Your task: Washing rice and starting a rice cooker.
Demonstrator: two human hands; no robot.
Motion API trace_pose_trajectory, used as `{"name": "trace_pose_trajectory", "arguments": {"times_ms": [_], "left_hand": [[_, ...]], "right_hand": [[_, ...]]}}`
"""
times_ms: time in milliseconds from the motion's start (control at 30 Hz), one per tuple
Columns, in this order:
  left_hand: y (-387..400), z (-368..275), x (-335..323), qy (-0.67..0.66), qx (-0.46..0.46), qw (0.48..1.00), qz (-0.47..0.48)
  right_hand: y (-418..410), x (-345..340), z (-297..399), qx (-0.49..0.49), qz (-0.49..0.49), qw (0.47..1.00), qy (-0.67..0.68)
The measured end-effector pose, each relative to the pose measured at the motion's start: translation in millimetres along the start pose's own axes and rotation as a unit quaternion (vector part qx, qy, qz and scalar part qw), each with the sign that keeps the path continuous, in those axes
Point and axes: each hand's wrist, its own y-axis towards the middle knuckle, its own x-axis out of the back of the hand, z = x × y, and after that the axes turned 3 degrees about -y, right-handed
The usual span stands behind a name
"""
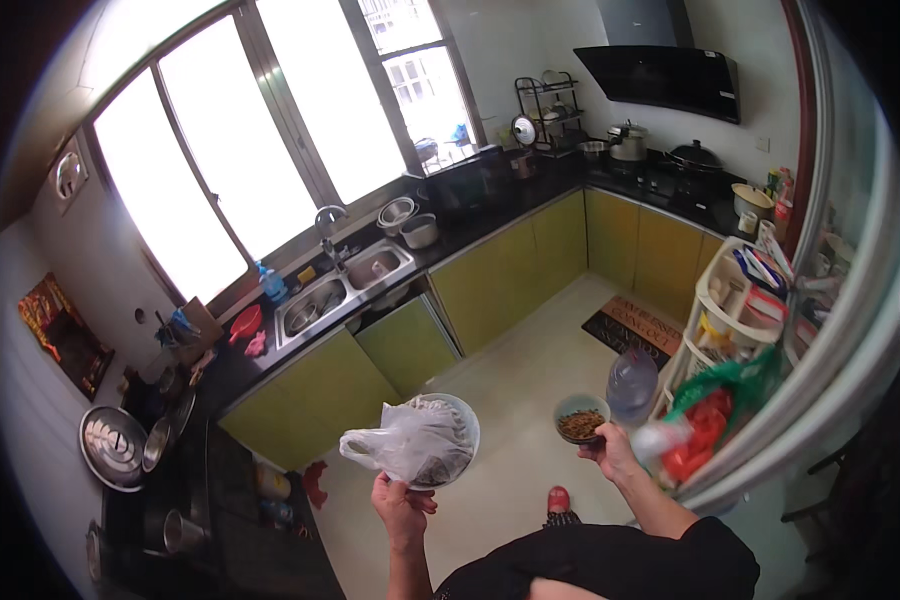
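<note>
My left hand [403, 510] grips the near rim of a pale plate [469, 427], on which lie a white plastic bag [409, 444] and some greyish food, partly covered by the bag. Over to the right, my right hand [610, 452] holds a small bowl [583, 406] by its side. Brown, crumbly food [581, 424] fills the bottom of that bowl. Both dishes are held above the pale floor, well apart from each other. What the bag contains cannot be told.
Ahead, a black counter [487, 225] holds a double steel sink [343, 292] and a stove [660, 184]. At the right stand a white storage rack [709, 300], a large clear plastic bottle [632, 386], green and red bags [709, 427] and a sliding door frame [832, 375]. A doormat [634, 330] lies on the floor.
</note>
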Motion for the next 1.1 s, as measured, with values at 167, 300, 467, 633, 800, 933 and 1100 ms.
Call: {"name": "trace_pose_trajectory", "arguments": {"times_ms": [167,300,467,633,800,933,1100], "left_hand": [[114,34,-16,-0.013,0.024,1.0,0.006],[193,43,-27,-0.014,-0.004,1.0,-0.025],[288,52,-20,0.006,-0.021,0.996,-0.085],[392,59,-10,0.018,-0.023,0.994,-0.106],[501,74,7,-0.017,-0.03,0.995,-0.095],[591,77,15,-0.03,-0.019,0.997,-0.076],[672,59,5,-0.017,-0.033,0.993,-0.113]], "right_hand": [[119,-30,24,0.011,-0.037,0.998,-0.052],[224,-73,35,0.006,0.005,0.997,-0.071],[348,-134,24,-0.013,0.033,0.995,-0.093],[469,-185,17,0.01,0.036,0.991,-0.13],[570,-231,11,-0.021,-0.005,0.993,-0.119],[657,-263,12,-0.02,-0.034,0.992,-0.12],[746,-295,21,0.022,-0.116,0.987,-0.108]]}}
